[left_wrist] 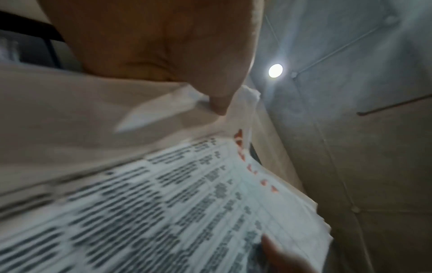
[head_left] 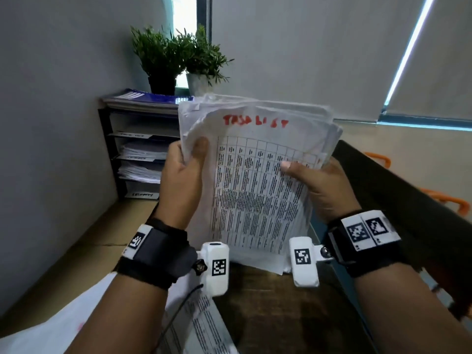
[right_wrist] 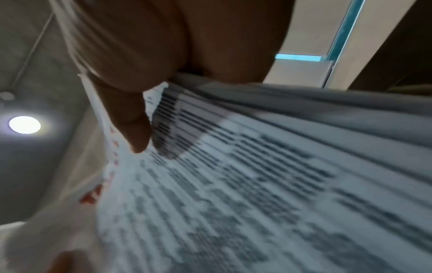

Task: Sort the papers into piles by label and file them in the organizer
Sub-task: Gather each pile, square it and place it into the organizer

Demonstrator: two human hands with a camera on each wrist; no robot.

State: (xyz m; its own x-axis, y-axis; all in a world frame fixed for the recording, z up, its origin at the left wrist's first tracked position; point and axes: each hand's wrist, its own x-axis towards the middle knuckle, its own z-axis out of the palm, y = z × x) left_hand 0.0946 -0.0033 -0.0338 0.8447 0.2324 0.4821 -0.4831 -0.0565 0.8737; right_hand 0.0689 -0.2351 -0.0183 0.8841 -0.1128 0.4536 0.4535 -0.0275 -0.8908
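- Above the counter (head_left: 76,251), at chest height: a stack of papers (head_left: 255,180), held upright and fanned, top sheet showing a printed table and a red handwritten heading, blurred, seemingly "TASK LIST".
- Left hand (head_left: 182,175): gripping the stack's left edge, thumb pressing on the front, fingers curling behind.
- Right hand (head_left: 324,187): holding the right edge, thumb lying on the printed face, other fingers hidden behind the sheets.
- Organizer (head_left: 138,154): standing at the counter's back left against the wall, black, several tiers. Two middle trays are already carrying white sheets; small labels are showing on the tray fronts, too blurred to read. Blue-covered booklets (head_left: 145,97) are lying on its top, with two potted plants (head_left: 176,57) standing there too.
- Loose sheets (head_left: 201,325): lying on the counter under the left wrist, printed side up, apparently a pile set down during sorting.
- Progress, as a judgement: filing is partly done. A thick bundle is remaining in hand, and its label is apparently being read to choose its tier.
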